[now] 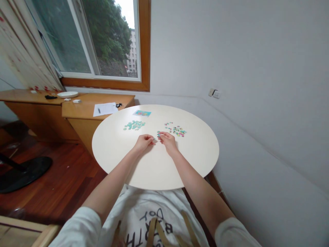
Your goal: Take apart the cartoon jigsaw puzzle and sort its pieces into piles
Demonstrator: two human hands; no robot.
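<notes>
Over the middle of the round white table [159, 171], my left hand [144, 141] is closed in a pinch on a small puzzle piece [154, 139]. Close by on the right, my right hand [168, 140] grips a short strip of puzzle pieces [158, 133] between thumb and fingers; the strip looks joined, though fingers hide part of it. A pile of light green puzzle pieces [135, 125] lies beyond my left hand. Behind my right hand is a looser pile of multicoloured pieces [179, 130]. The picture card [142, 113] rests near the far edge.
A wooden desk [96, 99] adjoins the table at the far left, bearing a sheet of paper [105, 109], keys [118, 105] and a white plate [68, 94]. A wall with a socket [216, 94] runs along the right. A black round stand base [33, 174] is on the floor.
</notes>
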